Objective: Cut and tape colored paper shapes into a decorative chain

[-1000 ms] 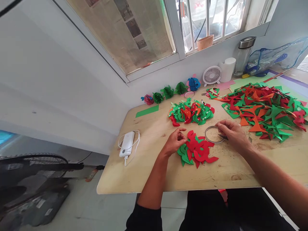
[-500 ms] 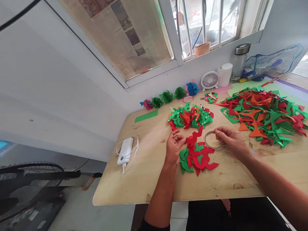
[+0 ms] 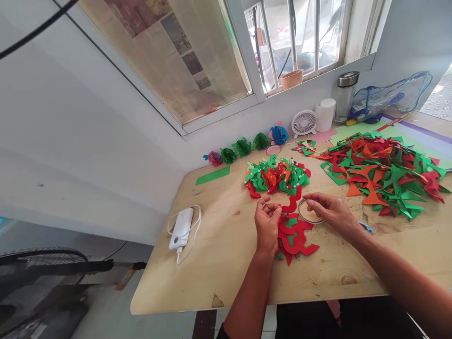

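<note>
My left hand (image 3: 268,221) has thumb and fingertips pinched on the end of a wavy red paper cutout (image 3: 292,203). Below it lies a loose heap of red paper cutouts (image 3: 298,238), with green ones partly hidden under my hand. My right hand (image 3: 328,212) is closed at the rim of a thin ring-shaped roll of tape (image 3: 312,221), just right of the red cutout. Behind both hands is a pile of green, red and orange cutouts (image 3: 278,174) with small pale patches.
A large heap of paper scraps (image 3: 388,174) covers the right side. A power bank (image 3: 181,228) with a cable lies left. Along the wall stand paper ornaments (image 3: 243,147), a small fan (image 3: 304,123) and a glass bottle (image 3: 346,96). A blue-handled tool (image 3: 366,228) lies beside my right wrist.
My left hand has moved right, covering most of the green cutouts. My right hand has shifted left over the tape roll, uncovering the blue-handled tool. The view has tilted slightly.
</note>
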Motion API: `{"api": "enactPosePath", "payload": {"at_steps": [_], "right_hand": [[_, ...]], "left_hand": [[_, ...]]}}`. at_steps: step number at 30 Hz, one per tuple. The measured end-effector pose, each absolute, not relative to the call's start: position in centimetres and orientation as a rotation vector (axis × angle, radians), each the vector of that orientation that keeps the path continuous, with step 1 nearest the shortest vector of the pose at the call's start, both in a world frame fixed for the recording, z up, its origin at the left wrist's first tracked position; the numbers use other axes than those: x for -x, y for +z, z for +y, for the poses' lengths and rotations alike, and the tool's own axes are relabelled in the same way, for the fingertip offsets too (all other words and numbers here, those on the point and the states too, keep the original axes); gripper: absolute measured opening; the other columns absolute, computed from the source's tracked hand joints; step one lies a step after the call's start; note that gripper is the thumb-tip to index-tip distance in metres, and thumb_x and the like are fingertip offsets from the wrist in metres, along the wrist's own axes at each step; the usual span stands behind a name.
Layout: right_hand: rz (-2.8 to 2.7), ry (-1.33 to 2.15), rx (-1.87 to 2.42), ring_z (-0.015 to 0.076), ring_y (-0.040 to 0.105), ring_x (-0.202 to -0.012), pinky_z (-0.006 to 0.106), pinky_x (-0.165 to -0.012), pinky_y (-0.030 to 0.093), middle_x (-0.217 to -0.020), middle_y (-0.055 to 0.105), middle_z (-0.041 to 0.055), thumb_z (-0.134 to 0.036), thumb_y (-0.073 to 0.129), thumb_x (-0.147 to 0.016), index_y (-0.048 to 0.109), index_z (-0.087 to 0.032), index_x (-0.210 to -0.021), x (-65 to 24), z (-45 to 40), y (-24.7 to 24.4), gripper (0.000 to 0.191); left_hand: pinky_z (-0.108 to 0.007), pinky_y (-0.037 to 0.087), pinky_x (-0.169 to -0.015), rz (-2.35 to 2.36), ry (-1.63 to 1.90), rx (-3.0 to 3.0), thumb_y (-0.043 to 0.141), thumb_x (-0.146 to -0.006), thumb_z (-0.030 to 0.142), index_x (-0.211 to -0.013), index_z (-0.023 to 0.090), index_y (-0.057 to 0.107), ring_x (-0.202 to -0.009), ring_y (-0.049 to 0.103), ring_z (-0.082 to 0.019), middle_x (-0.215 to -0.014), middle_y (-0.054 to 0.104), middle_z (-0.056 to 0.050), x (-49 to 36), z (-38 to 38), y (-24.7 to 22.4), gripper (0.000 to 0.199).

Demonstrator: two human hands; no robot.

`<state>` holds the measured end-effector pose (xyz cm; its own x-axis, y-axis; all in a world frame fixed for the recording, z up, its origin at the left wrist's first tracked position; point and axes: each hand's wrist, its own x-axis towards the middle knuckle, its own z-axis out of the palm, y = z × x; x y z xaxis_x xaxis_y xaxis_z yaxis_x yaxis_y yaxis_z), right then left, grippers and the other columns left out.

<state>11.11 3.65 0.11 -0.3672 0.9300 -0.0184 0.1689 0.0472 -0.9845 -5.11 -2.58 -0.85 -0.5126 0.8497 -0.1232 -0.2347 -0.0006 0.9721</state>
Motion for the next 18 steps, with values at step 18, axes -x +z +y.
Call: {"api": "enactPosePath", "payload": {"at_steps": [18], "right_hand": [[-1.505,1.301,1.163,0.011,0.043,-0.048,0.024,-0.045,0.036,-0.058,0.058,0.0014,-0.054,0.058,-0.073,0.064,-0.017,-0.076,-10.88,3.82,-0.74,0.037]], "left_hand": [[-0.024,0.05,-0.065,1.417,1.644,-0.639,0.068,-0.065,0.021,-0.111,0.018,0.046,-0.065,0.058,-0.01,-0.077,0.056,0.002,4.26,-2.65,-1.06,0.051]]}}
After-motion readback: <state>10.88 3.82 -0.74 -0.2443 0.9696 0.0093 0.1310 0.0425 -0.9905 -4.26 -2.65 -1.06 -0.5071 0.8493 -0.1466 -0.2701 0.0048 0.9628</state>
